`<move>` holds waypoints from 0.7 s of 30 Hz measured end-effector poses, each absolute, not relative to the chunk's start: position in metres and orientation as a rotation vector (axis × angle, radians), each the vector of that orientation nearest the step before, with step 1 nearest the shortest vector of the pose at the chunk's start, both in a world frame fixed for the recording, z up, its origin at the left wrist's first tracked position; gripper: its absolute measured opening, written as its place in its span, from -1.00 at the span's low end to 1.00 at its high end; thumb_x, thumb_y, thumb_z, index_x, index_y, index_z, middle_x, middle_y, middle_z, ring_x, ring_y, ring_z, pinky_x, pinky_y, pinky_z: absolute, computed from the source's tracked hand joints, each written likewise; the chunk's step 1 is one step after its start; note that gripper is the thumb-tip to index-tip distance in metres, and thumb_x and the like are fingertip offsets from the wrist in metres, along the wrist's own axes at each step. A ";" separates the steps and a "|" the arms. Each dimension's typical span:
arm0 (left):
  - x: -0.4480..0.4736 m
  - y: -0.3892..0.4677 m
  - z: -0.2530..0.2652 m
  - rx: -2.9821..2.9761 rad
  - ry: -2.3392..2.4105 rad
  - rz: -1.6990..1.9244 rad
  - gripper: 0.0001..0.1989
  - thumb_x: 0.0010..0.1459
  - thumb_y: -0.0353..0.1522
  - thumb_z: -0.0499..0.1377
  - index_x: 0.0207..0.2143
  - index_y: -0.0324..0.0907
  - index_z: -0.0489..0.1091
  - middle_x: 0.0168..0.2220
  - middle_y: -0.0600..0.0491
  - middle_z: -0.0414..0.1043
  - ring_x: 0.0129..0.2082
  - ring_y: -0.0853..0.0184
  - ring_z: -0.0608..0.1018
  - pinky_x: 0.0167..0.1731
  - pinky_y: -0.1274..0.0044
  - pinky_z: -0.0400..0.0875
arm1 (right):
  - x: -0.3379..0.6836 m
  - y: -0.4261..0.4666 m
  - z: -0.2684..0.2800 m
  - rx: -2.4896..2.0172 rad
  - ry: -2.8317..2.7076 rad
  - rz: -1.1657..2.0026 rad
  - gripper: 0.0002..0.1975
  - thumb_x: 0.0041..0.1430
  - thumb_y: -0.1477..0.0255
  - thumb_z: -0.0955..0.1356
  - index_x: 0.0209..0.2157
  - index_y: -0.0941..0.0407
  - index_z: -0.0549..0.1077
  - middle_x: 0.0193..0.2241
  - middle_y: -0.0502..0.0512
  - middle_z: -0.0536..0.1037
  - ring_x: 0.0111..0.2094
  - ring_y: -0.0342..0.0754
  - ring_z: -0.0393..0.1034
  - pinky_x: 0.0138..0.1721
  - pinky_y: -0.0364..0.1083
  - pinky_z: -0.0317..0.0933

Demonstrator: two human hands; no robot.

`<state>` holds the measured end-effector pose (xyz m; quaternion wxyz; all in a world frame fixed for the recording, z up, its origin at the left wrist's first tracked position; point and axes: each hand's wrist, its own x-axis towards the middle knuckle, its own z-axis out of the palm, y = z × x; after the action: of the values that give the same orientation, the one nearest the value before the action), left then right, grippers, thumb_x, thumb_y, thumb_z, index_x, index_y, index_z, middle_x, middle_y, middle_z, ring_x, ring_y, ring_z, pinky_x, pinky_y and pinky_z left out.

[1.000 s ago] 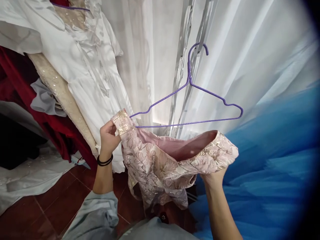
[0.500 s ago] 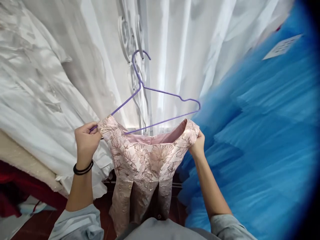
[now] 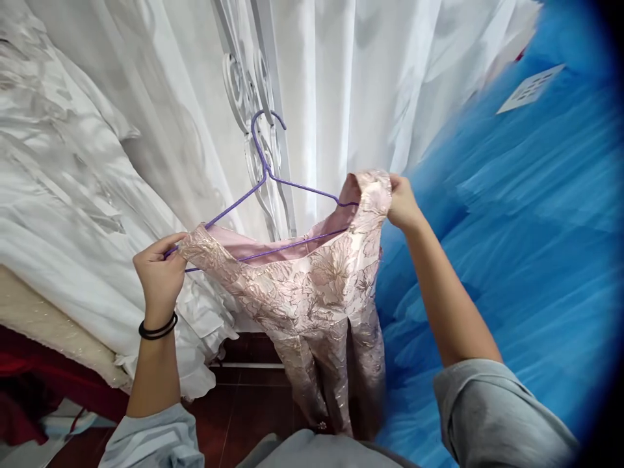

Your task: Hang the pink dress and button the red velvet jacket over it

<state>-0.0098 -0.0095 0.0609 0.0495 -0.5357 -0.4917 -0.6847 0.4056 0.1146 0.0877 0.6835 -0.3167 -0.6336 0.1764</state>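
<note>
A pink dress point(image 3: 316, 279) with a shiny floral pattern hangs between my two hands. The purple hanger point(image 3: 234, 207) passes inside both of its shoulder pieces, its hook up in front of white scrollwork. My left hand point(image 3: 163, 270) is closed at the dress's left shoulder and the hanger's left end, fingers pinched together. On the other side, my right hand point(image 3: 403, 203) grips the right shoulder piece, raised higher than the left one; its fingertips are partly hidden behind the fabric. The hanger's right end is covered by the dress.
White gowns point(image 3: 73, 149) crowd the left side. A blue tulle dress point(image 3: 511, 260) with a white tag point(image 3: 531, 89) fills the right. White scrollwork metal point(image 3: 236, 81) stands before white curtains point(image 3: 331, 78). Dark red fabric point(image 3: 63, 370) lies low at left, above a reddish floor point(image 3: 244, 409).
My right hand has lifted the dress's right shoulder up and over the hanger's right end, which was outside the dress before. My left hand keeps its grip, shifted slightly left.
</note>
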 end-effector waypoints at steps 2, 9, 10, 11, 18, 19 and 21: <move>-0.013 -0.005 0.059 -1.651 -1.508 -2.096 -0.76 -0.10 -0.28 0.37 -0.34 -0.20 0.63 -0.47 0.06 0.54 -0.51 0.44 0.42 -0.51 0.61 0.33 | 0.396 0.105 0.103 -0.746 -1.675 0.475 -0.59 -0.35 0.16 0.57 -0.56 0.16 0.47 -0.53 -0.01 0.50 -0.39 -0.09 0.39 -0.37 -0.13 0.31; -0.026 0.023 0.058 -1.811 -1.586 -2.109 -0.76 -0.17 -0.26 0.41 -0.42 -0.21 0.61 -0.41 0.03 0.58 -0.39 0.36 0.54 -0.38 0.60 0.44 | 0.381 0.077 0.108 -1.057 -1.963 0.294 -0.61 -0.12 0.27 0.40 -0.76 0.15 0.18 -0.75 -0.11 0.05 -0.58 -0.28 -0.08 -0.56 -0.18 -0.18; -0.029 0.025 0.059 -1.855 -1.597 -2.092 -0.75 -0.17 -0.25 0.41 -0.42 -0.22 0.61 -0.42 0.02 0.58 -0.39 0.36 0.54 -0.38 0.60 0.44 | 0.382 0.075 0.107 -1.115 -1.982 0.236 -0.64 -0.11 0.33 0.37 -0.76 0.15 0.17 -0.75 -0.10 0.05 -0.57 -0.27 -0.10 -0.55 -0.17 -0.19; -0.032 0.026 0.061 -1.931 -1.603 -2.050 -0.74 -0.18 -0.25 0.41 -0.42 -0.23 0.61 -0.41 0.00 0.57 -0.38 0.36 0.54 -0.37 0.60 0.44 | 0.383 0.073 0.106 -1.174 -2.004 0.181 -0.67 -0.11 0.40 0.35 -0.77 0.14 0.15 -0.75 -0.10 0.05 -0.56 -0.26 -0.11 -0.54 -0.15 -0.19; -0.052 0.018 0.075 -2.487 -1.618 -1.799 -0.64 -0.21 -0.34 0.39 -0.24 -0.14 0.61 -0.24 0.00 0.59 -0.25 0.22 0.59 -0.27 0.49 0.53 | 0.387 0.068 0.098 -1.234 -2.026 -0.029 -0.84 -0.10 0.50 0.31 -0.69 0.13 0.30 -0.74 -0.06 0.17 -0.56 -0.22 -0.07 -0.52 -0.14 -0.10; -0.053 0.017 0.077 -2.517 -1.621 -1.826 -0.63 -0.22 -0.33 0.38 -0.24 -0.12 0.61 -0.26 0.00 0.60 -0.26 0.18 0.60 -0.28 0.46 0.54 | 0.388 0.067 0.097 -1.200 -2.029 -0.004 -0.91 -0.10 0.49 0.30 -0.61 0.16 0.40 -0.70 -0.04 0.27 -0.55 -0.22 0.02 -0.50 -0.15 -0.04; -0.053 0.017 0.082 -2.529 -1.610 -1.837 -0.67 -0.19 -0.27 0.36 -0.27 -0.11 0.63 -0.29 -0.03 0.60 -0.25 0.11 0.60 -0.28 0.42 0.53 | 0.390 0.063 0.096 -1.104 -2.071 0.119 -0.80 -0.11 0.47 0.31 -0.42 0.20 0.55 -0.56 0.02 0.47 -0.47 -0.16 0.24 -0.45 -0.18 0.09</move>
<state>-0.0533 0.0168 0.0818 -0.1862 -0.7068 -0.4500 -0.5132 0.3904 0.0635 0.0964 0.3857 -0.4336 -0.8131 0.0469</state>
